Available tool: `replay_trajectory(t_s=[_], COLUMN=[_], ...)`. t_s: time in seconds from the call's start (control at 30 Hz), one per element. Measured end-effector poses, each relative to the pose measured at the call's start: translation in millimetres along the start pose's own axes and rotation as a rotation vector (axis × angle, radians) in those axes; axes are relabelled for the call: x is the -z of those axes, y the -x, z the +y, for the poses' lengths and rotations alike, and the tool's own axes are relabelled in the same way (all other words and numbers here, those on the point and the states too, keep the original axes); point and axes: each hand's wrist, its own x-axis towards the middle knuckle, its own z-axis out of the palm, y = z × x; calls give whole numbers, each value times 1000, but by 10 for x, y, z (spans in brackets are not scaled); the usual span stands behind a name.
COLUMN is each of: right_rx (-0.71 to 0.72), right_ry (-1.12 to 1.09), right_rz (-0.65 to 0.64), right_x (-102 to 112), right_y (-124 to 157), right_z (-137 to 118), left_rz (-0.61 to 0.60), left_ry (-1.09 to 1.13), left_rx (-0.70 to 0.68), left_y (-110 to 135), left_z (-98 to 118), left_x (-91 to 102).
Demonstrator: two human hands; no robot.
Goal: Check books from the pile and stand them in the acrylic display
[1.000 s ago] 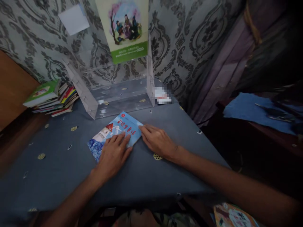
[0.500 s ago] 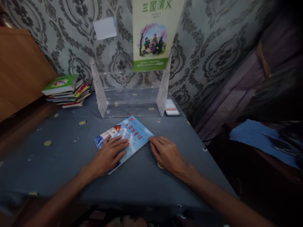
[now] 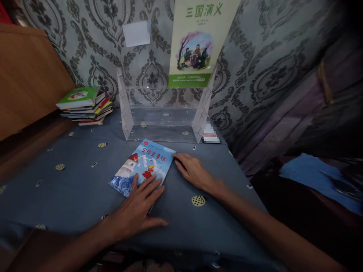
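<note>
A blue children's book (image 3: 154, 155) with red Chinese characters, white birds and a red-roofed tower on its cover lies flat and slanted on the cloth-covered table. My left hand (image 3: 144, 202) is spread over its lower right part, fingertips on the cover and thumb stretched out to the side. At the upper right corner, the fingertips of my right hand (image 3: 191, 170) touch the book's edge. The index finger and thumb there are slightly apart, and the other fingers are partly hidden.
Behind the book stands a clear acrylic stand (image 3: 161, 132), holding a green-and-cream book (image 3: 195, 49) upright. Several books sit in a stack (image 3: 85, 105) at the back left. Past the table's right edge lies blue cloth (image 3: 309, 173). A pale blurred object (image 3: 210, 134) is beside the stand.
The book has turned clockwise and shifted slightly left. My left hand has slid toward its lower edge, uncovering more of the cover, and its fingers have spread. My right hand stays at the corner.
</note>
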Motion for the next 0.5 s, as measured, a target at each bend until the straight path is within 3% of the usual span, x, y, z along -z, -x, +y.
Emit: replay_trajectory(t_s=[0.3, 0.5], right_rx=[66, 110], right_ry=[-69, -68], right_rz=[-46, -31], right_x=[-193, -228], right_y=[-434, -466], right_z=[211, 307], left_rz=[5, -9], left_ry=[11, 61], left_rx=[32, -1], left_y=[-192, -129], left_z=[40, -91], left_x=[-59, 113])
